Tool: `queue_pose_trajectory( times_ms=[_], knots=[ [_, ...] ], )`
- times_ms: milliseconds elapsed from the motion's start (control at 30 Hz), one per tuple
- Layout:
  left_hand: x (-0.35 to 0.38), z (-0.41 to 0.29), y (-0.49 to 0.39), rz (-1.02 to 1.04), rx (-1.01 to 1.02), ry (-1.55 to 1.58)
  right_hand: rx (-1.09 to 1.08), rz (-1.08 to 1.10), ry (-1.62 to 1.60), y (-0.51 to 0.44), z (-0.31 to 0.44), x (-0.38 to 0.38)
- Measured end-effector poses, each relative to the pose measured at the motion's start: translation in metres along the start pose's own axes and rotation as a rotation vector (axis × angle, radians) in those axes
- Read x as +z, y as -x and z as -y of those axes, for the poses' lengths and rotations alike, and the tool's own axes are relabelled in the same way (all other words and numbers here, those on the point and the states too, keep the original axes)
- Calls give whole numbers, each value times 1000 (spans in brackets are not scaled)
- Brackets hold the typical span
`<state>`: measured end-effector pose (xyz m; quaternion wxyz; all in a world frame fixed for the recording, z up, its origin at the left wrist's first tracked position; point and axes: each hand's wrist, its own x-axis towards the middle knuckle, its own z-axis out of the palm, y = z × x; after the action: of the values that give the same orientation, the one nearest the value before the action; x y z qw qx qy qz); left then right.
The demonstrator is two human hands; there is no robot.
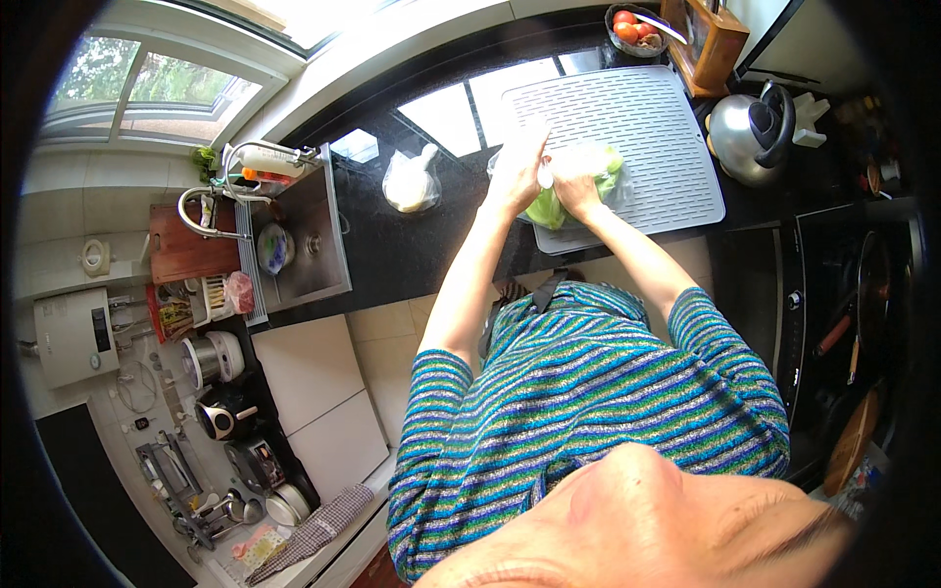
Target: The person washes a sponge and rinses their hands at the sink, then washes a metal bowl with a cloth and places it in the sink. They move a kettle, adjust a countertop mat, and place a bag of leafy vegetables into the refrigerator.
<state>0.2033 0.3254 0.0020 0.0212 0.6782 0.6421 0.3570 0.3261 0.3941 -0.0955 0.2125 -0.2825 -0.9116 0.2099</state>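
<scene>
A clear plastic bag (626, 184) with green leafy vegetables (545, 210) inside lies on the near left part of a grey ribbed drying mat (647, 110). My left hand (520, 176) grips the bag's gathered plastic at its left side, its fingers washed out by glare. Close beside it, my right hand (575, 188) is closed on the bag over the vegetables; its fingertips are hidden. Left of the mat, a knotted plastic bag (410, 185) with pale contents sits apart on the black countertop (397, 250).
A steel kettle (746, 140) stands right of the mat. Behind are a bowl of tomatoes (638, 33) with a white-handled utensil and a wooden knife block (709, 48). The sink (294, 257) at left holds a bowl (276, 248). A cooktop (831, 294) lies at far right.
</scene>
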Motion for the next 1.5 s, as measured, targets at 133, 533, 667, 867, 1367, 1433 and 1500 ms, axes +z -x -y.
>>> queue_pose_trajectory(
  times_ms=[133,533,667,867,1367,1433,1500],
  knots=[
    [-7,2,-7,31,-106,93,-14,247,-141,-14,-11,-31],
    [-23,-13,-41,-27,-83,71,283,135,-152,-53,-5,-138],
    [-24,-10,-37,-15,-64,-27,334,-359,-111,-56,-14,-160],
    [-15,-21,-45,-13,2,193,287,295,-1203,-65,6,-115],
    [-1,28,105,496,-411,-209,326,204,-807,-22,-119,-68],
    [1,32,99,348,-375,-127,139,261,-356,-4,-107,-79],
    [16,34,83,218,-376,22,-132,136,-198,6,-86,-77]
  ],
)
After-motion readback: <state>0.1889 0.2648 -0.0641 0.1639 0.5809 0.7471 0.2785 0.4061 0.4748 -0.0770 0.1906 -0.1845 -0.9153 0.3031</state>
